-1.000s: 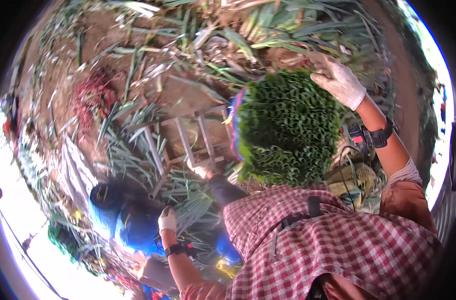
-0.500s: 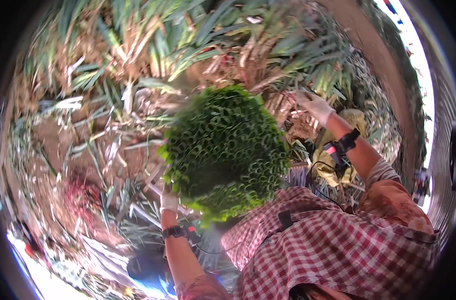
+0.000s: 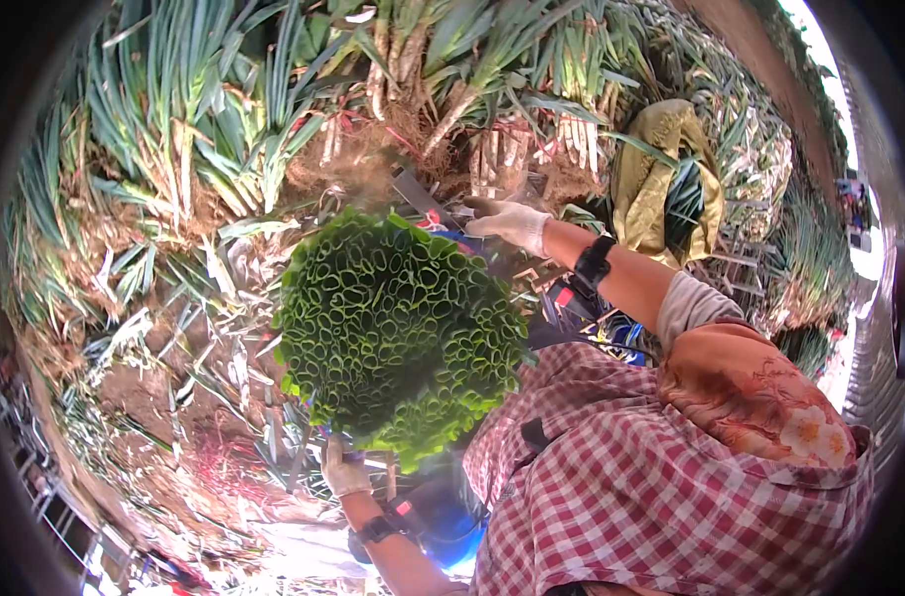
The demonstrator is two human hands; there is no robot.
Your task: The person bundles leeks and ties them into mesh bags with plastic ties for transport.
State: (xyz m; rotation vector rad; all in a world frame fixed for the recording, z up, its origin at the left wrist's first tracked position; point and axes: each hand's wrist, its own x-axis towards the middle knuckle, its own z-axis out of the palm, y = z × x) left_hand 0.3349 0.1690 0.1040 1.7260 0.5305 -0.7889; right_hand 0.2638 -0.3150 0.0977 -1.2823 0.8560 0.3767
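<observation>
Obscuring left hand (image 3: pixel 347 473) partly: green bundle (image 3: pixel 398 333). Left fingers' grip unclear; right hand (image 3: pixel 514 223) outstretched.

A bundle of green tubular leaves (image 3: pixel 403 328) stands before a person in a checked garment (image 3: pixel 671 477), the gloved left hand (image 3: pixel 345 471) at its near-left edge, the gloved right hand (image 3: pixel 512 223) extended just beside its far-right edge, a yellow sack (image 3: pixel 633 189) farther right, and long-leaved stalks (image 3: pixel 179 149) across the far ground.

Brown earth floor (image 3: pixel 140 389); rooted leafy stalks (image 3: pixel 179 149) heaped along far side; leaf scraps (image 3: pixel 130 333) strewn; reddish strands (image 3: pixel 219 455) at left.
</observation>
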